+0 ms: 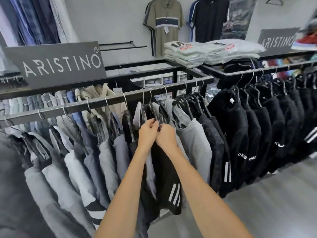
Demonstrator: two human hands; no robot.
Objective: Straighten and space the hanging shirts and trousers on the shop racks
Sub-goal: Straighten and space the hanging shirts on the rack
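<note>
A black metal rack rail (72, 107) runs across the view, hung with grey, blue and black garments on black hangers. At its middle hang black shorts with white stripes (169, 182). My left hand (147, 134) and my right hand (167, 136) meet at the top of these shorts, fingers curled and pinching the dark hanger and waistband between them. Grey shorts (193, 145) hang just right of my hands, light grey ones (106, 162) to the left. Which hanger part each hand holds is hidden by the fingers.
A second rack (267, 69) to the right carries black fleece tops (240, 134). Folded bagged shirts (205, 52) lie stacked on the rack top. Brand signs (56, 62) stand on the racks. Polo shirts (163, 19) hang on the back wall. Grey floor (274, 194) lies at right.
</note>
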